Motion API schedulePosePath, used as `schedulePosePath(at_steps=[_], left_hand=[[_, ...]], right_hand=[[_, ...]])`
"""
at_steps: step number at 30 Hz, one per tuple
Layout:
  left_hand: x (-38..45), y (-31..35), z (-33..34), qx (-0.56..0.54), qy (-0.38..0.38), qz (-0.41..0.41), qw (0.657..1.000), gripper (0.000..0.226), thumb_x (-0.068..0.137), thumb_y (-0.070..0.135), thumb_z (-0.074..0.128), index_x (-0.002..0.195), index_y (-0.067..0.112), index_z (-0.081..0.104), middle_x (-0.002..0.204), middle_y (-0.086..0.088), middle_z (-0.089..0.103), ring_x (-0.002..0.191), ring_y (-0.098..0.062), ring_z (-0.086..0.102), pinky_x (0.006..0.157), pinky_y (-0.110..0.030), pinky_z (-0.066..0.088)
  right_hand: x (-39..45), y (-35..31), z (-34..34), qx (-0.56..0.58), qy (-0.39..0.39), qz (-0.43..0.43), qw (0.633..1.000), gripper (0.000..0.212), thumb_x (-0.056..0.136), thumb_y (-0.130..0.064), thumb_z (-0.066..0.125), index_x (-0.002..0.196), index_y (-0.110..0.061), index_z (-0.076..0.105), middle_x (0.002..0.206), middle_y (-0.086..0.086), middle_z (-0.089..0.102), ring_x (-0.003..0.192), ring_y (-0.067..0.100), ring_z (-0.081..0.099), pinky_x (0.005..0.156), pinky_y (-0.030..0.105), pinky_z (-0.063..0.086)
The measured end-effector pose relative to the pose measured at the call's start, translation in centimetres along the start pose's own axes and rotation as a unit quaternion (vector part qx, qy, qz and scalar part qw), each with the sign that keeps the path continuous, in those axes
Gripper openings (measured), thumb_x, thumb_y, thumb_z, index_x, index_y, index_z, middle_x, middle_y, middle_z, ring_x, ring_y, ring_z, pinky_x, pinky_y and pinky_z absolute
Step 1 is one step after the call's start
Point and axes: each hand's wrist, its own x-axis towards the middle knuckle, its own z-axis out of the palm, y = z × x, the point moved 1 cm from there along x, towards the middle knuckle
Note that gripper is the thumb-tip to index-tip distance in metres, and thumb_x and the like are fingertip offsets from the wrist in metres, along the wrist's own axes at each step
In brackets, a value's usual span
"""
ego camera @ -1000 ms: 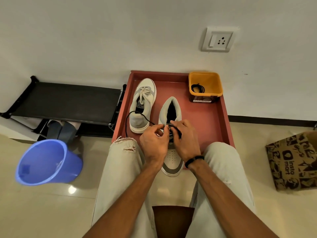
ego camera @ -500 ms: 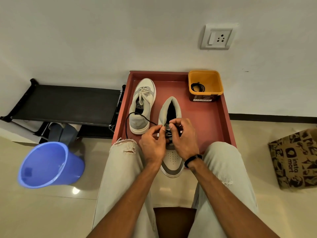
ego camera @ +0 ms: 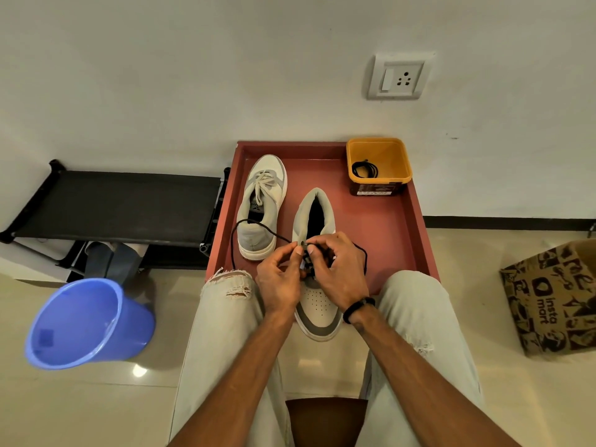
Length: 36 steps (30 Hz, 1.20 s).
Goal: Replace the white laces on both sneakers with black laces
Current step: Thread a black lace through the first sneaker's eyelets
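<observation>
Right now, in the head view, both my grips pinch the thin black cord lace [ego camera: 258, 224] at centre frame: my left hand [ego camera: 280, 279] and right hand [ego camera: 338, 272] meet fingertip to fingertip over the near grey-and-white leather sneaker [ego camera: 317, 304] on the red tray surface [ego camera: 387, 240]. Limp and light, it should be steered by its stiff tip. Its slack loops left, past the other white-laced sneaker [ego camera: 263, 201]. A second coiled black lace [ego camera: 364, 169] waits in the orange plastic tub [ego camera: 398, 156], upper right.
</observation>
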Motion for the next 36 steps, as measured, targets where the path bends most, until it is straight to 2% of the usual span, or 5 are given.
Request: schedulePosePath(at_steps=[9,15,20,26,36], left_hand=[[0.0,0.2,0.0,0.004,0.006,0.011,1.0,0.023,0.096,0.022,0.073,0.118,0.017,0.076,0.103,0.005,0.078,0.092,-0.006,0.074,0.077,-0.024,0.061],[-0.2,0.5,0.0,0.042,0.014,0.049,0.998,0.024,0.096,0.024,0.073,0.118,0.016,0.076,0.102,0.009,0.077,0.091,-0.004,0.074,0.081,-0.026,0.062],[-0.4,0.9,-0.3,0.108,0.006,0.115,0.987,0.025,0.099,0.029,0.069,0.12,0.019,0.076,0.102,0.014,0.074,0.089,0.004,0.07,0.074,-0.012,0.055],[0.5,0.8,-0.7,0.077,-0.027,0.085,0.993,0.025,0.104,0.026,0.062,0.125,0.019,0.073,0.107,0.005,0.076,0.081,-0.012,0.075,0.066,-0.025,0.062],[1.9,1.7,-1.4,0.139,-0.051,0.114,0.982,0.013,0.103,0.026,0.062,0.112,0.019,0.067,0.097,0.013,0.068,0.084,0.001,0.066,0.071,-0.021,0.055]], right_hand=[[0.0,0.1,0.3,-0.02,0.026,0.026,0.999,0.008,0.094,-0.023,0.068,0.1,-0.022,0.074,0.094,-0.009,0.06,0.086,0.002,0.06,0.076,0.01,0.045],[0.2,0.1,0.7,-0.047,0.037,0.014,0.998,0.005,0.094,-0.027,0.069,0.094,-0.022,0.071,0.089,-0.01,0.059,0.079,0.006,0.057,0.073,0.027,0.052],[0.5,0.6,0.7,-0.083,0.014,-0.027,0.996,0.011,0.1,-0.025,0.062,0.105,-0.02,0.071,0.1,-0.01,0.056,0.083,0.006,0.057,0.073,0.03,0.054],[0.8,1.2,0.7,-0.063,-0.007,-0.022,0.998,0.019,0.102,-0.028,0.062,0.114,-0.02,0.075,0.101,-0.008,0.055,0.086,0.008,0.059,0.076,0.035,0.055],[0.8,0.8,-0.4,-0.1,-0.056,-0.008,0.993,0.028,0.101,-0.04,0.06,0.123,-0.026,0.071,0.108,-0.009,0.055,0.093,0.011,0.06,0.082,0.036,0.055]])
